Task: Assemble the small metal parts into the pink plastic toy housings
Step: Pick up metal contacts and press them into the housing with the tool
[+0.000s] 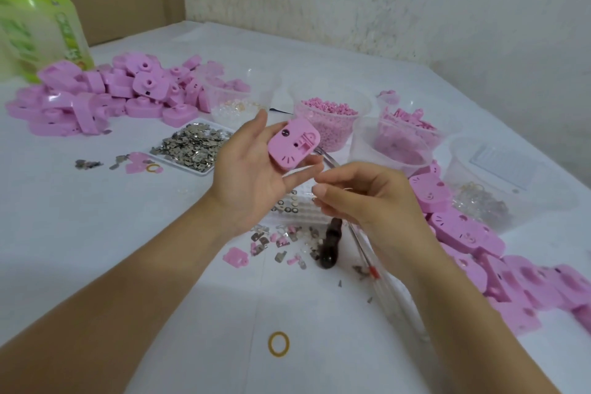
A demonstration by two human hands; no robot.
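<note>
My left hand holds a pink cat-face housing up above the table, gripped between thumb and fingers, its inner side toward me. My right hand hovers just right of and below it, fingers curled, pinching something tiny near the fingertips that I cannot make out. A flat tray of small metal parts lies to the left behind my left hand. Loose metal clips and pink bits are scattered below my hands.
A heap of pink housings fills the back left; more housings line the right edge. Clear tubs of pink pieces stand behind. A dark-handled tool, a clear tube and a rubber band lie near. A green bottle stands far left.
</note>
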